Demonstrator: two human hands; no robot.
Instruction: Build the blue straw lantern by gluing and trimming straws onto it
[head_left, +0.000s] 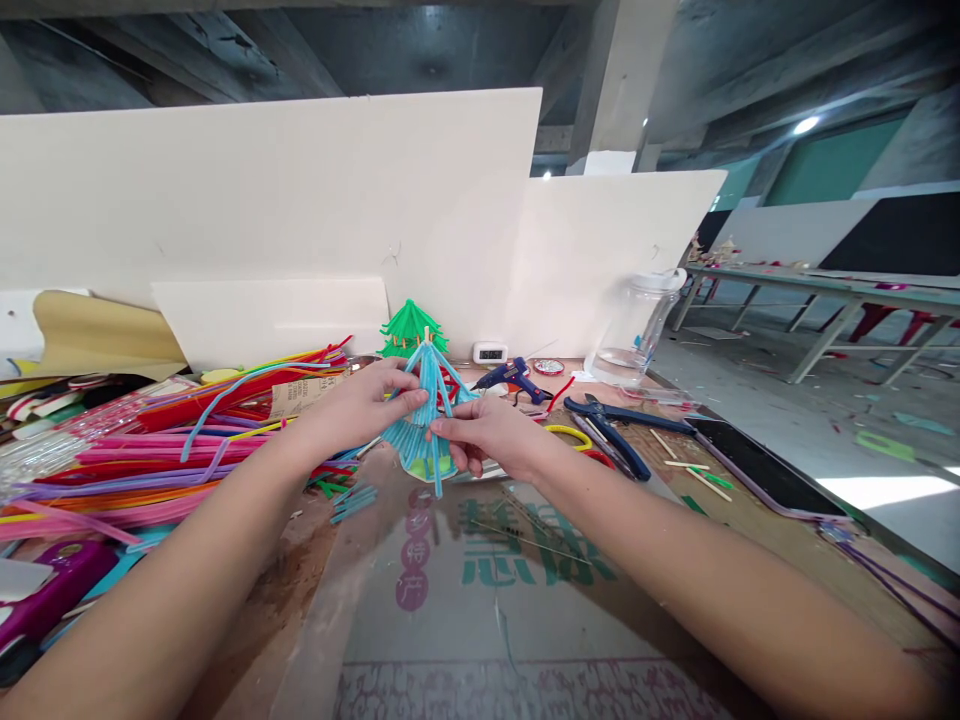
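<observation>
Between my hands stands a cone-shaped model of light blue pipe cleaners, with blue strips running down from a pale stick tip. My left hand pinches its left side, thumb and index finger closed on the blue pipe cleaners. On the right, my right hand holds a blue pipe cleaner strip between thumb and fingers near the front of the model. The model's right side is partly hidden by that hand. Directly behind it is a green tiered pipe-cleaner roof. Short blue pieces lie below my left hand.
Bundles of coloured pipe cleaners fill the left. Behind are a blue glue gun, a small digital clock and a clear jug. Pliers and a phone lie right. A printed plastic sheet covers the front.
</observation>
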